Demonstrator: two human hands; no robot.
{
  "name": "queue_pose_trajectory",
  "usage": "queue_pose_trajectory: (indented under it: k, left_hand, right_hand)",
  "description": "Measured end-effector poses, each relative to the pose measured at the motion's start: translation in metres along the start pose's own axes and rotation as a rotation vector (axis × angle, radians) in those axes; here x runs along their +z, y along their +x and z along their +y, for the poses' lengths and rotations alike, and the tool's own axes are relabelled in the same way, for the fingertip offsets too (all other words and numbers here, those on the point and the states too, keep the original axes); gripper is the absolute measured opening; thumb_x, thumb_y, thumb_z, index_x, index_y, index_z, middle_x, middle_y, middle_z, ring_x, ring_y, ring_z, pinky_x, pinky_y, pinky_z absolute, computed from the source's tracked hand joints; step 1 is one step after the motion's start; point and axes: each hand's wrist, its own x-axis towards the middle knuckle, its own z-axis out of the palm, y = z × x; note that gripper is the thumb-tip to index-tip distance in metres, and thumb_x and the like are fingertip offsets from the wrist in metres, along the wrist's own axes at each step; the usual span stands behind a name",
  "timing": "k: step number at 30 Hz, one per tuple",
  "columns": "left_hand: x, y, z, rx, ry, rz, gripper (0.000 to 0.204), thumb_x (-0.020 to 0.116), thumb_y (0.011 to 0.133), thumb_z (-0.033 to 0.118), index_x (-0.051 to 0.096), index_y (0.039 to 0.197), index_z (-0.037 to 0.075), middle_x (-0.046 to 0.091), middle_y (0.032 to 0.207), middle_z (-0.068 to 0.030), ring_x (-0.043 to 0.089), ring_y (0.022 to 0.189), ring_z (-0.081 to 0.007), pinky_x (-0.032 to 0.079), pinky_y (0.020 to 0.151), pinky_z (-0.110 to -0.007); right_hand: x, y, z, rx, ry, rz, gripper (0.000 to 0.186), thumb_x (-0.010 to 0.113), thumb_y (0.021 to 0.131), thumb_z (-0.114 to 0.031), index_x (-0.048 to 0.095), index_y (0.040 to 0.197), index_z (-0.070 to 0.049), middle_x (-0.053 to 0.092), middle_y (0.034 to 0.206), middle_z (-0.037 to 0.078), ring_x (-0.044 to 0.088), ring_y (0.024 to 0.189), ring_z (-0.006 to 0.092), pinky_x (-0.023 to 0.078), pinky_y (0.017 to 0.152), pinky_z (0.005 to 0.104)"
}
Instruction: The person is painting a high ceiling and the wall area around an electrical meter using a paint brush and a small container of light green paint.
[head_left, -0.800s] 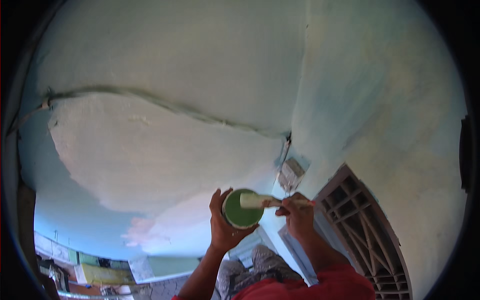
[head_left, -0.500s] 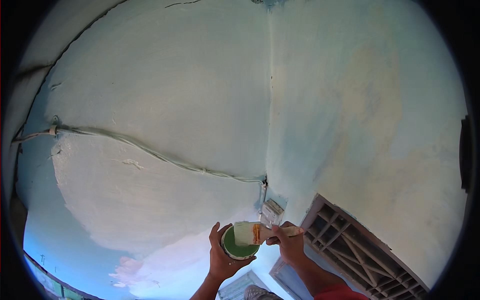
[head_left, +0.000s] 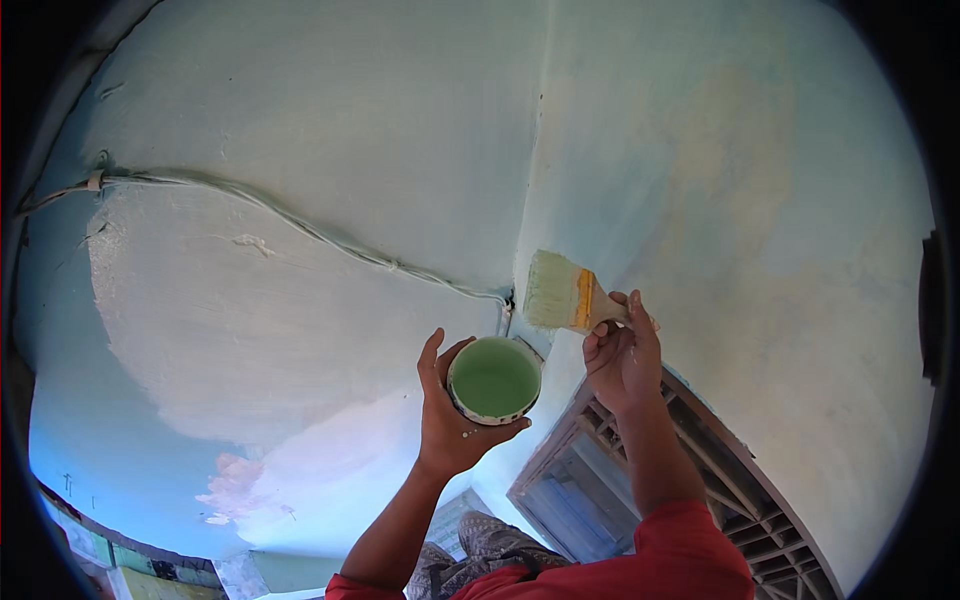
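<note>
And here's the wide flat brush with pale green-coated bristles, an orange-yellow band and a light handle (head_left: 560, 292), up above and to the right of the round white tub with a marked wall (head_left: 512, 418), bristles pointing left, clear of the green liquid (head_left: 494, 380) inside. The right hand (head_left: 622, 355) is clamped on the handle, close in behind the band, a grip that should give good control of the bristle edge. Below, the left hand (head_left: 455, 425) is wrapped round the tub's side, thumb and fingers spread wide; that looks steady, and a level tub is the safest bet against spills. Ideally it sits right under the bristles to catch drips, with any excess wiped on the rim! Whether the bristles touch the blotchy pale blue-green wall (head_left: 780, 330) beyond, I can't tell. Light, even pressure would suit near that corner, minding the twisted greenish cable (head_left: 300, 222) ending just left of the bristles, and the brown lattice window frame (head_left: 745, 495) down to the right.
</note>
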Motion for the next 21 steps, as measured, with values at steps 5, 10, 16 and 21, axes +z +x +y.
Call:
queue_pose_trajectory:
  k: [5,10,16,21]
  left_hand:
    - [-0.007,0.008,-0.002,-0.007,-0.037,0.019,0.141,0.101,0.062,0.012,0.001,0.161,0.008,0.043,0.148,-0.0264,0.055,0.135,-0.0369,0.05,0.112,-0.048]
    - [-0.018,0.019,-0.005,-0.025,-0.002,0.026,0.138,0.102,0.063,0.014,0.004,0.16,0.006,0.046,0.147,-0.027,0.057,0.133,-0.0383,0.051,0.11,-0.048]
    - [-0.03,0.026,-0.008,-0.06,0.004,0.014,0.143,0.1,0.062,0.007,-0.002,0.161,0.009,0.041,0.147,-0.0245,0.055,0.134,-0.0359,0.053,0.11,-0.049]
    - [-0.03,0.018,-0.008,-0.08,-0.009,0.018,0.143,0.1,0.062,0.007,-0.002,0.161,0.009,0.041,0.148,-0.0245,0.055,0.135,-0.036,0.052,0.11,-0.049]
  right_hand:
    - [0.025,0.014,-0.011,-0.067,-0.028,-0.139,0.023,0.061,0.108,-0.027,0.062,0.119,-0.008,0.072,0.092,0.008,0.074,0.084,0.0161,0.064,0.083,0.0324]
    - [0.068,0.046,-0.035,-0.271,-0.134,-0.151,0.012,0.064,0.104,-0.01,0.062,0.116,-0.008,0.073,0.098,0.009,0.075,0.089,0.0176,0.063,0.086,0.0337]
    - [0.152,0.117,-0.084,-0.872,-0.641,-0.169,0.021,0.067,0.104,-0.027,0.059,0.103,-0.007,0.067,0.084,0.007,0.069,0.072,0.0121,0.058,0.065,0.0247]
    - [0.213,0.182,-0.117,-1.16,-0.879,-0.061,0.04,0.075,0.1,-0.039,0.063,0.09,-0.002,0.067,0.074,0.007,0.064,0.058,0.0115,0.056,0.057,0.0258]
